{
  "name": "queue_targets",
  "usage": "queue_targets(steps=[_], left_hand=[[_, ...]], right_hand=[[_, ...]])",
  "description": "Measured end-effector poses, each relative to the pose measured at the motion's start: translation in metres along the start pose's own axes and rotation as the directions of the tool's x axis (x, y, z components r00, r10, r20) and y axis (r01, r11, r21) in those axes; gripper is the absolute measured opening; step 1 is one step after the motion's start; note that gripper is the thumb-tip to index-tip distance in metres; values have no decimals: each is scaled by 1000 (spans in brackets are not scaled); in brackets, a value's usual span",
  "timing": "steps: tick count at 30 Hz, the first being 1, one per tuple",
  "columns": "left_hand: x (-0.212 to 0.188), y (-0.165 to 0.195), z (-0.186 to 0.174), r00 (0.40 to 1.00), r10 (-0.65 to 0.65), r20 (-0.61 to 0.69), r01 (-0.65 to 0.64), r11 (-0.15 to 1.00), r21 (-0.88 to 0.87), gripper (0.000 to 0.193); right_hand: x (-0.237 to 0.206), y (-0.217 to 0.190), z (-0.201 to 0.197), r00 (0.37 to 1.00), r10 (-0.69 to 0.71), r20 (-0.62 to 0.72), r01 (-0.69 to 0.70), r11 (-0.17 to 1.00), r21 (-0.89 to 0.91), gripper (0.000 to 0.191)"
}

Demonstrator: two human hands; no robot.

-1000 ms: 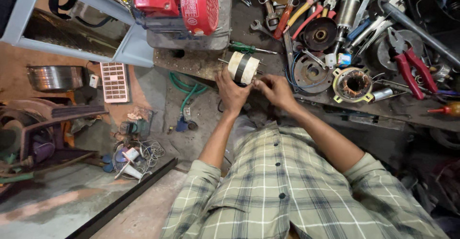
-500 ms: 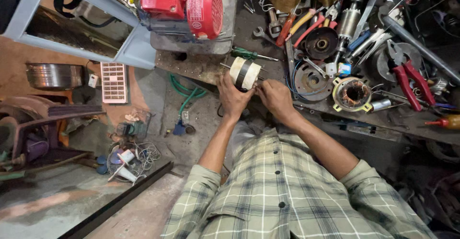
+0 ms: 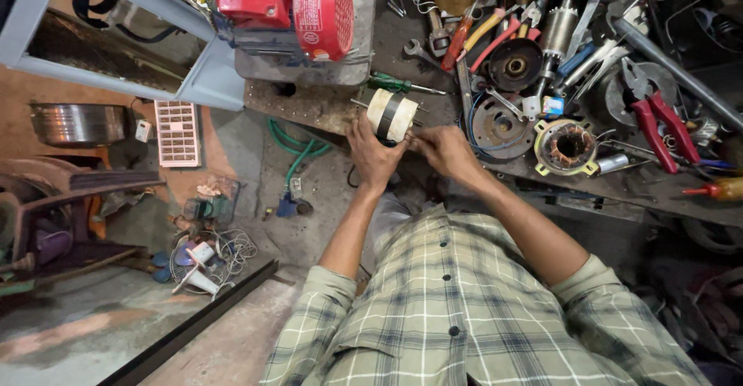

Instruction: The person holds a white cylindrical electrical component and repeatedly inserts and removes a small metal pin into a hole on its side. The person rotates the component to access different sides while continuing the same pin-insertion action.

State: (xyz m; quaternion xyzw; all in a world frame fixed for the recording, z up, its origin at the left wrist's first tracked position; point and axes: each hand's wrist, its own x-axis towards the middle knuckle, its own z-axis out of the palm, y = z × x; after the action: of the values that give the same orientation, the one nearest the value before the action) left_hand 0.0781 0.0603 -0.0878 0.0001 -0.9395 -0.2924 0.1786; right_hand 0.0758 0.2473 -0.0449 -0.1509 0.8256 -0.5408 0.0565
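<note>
A small cream-coloured motor body [image 3: 391,115] with a dark band lies at the near edge of the workbench [image 3: 309,106]. My left hand [image 3: 374,152] grips its near side from below. My right hand [image 3: 443,150] is at its right end, fingertips pinched at the end of the motor; what they pinch is too small to tell. A green-handled screwdriver [image 3: 395,85] lies just beyond the motor.
A red engine-like machine [image 3: 298,7] stands at the back left of the bench. Pliers, red cutters [image 3: 658,119], a wound stator [image 3: 566,146], round motor covers [image 3: 501,127] and spanners crowd the right. On the floor are a green hose [image 3: 298,150], a steel bowl [image 3: 76,123] and tangled wires.
Both hands stay on the motor body; they have shifted only slightly, and the view has drifted a little.
</note>
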Motion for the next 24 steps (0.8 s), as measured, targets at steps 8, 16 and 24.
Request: queue_targets(steps=[8, 16, 24], left_hand=[[1, 2, 1, 999, -47, 20, 46, 998, 33, 109], [3, 3, -3, 997, -41, 62, 42, 999, -17, 105], [4, 8, -3, 998, -63, 18, 63, 998, 8, 104]], right_hand=[[-9, -5, 11, 988, 43, -146, -85, 952, -295, 24], [-5, 11, 7, 958, 287, 17, -287, 948, 141, 19], [-16, -10, 11, 960, -138, -245, 53, 944, -326, 16]])
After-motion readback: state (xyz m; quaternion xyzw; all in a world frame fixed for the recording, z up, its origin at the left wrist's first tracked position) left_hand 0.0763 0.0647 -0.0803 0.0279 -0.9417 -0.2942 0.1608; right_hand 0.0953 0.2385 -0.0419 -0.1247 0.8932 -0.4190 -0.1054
